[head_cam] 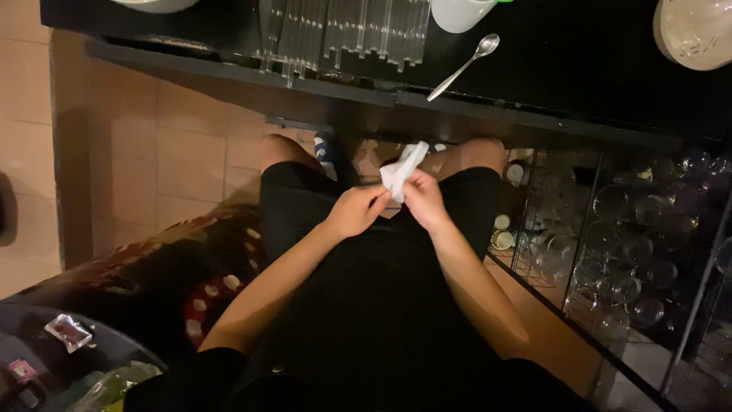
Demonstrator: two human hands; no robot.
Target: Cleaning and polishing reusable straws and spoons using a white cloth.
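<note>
Seated position, view straight down over your lap. Your left hand (354, 211) and right hand (424, 200) meet just in front of the dark desk (564, 69), over your black shorts. Both hands pinch a small white tissue (403, 169): the right hand closes its fingers around the lower part, and the left hand's fingertips grip its lower edge from the other side. The tissue stands up between the two hands, crumpled, its free end tilted toward the desk edge.

On the desk: a metal spoon (463, 66) lies diagonally near the front edge, directly beyond the tissue. A row of clear glass tubes (343, 34) stands to the left of the spoon. A white cup (457, 14) sits just behind the spoon; a pale round vessel (694, 30) is at the desk's far right.

Below the desk, right of your knees, a wire rack (633, 252) holds clear round glassware.
</note>
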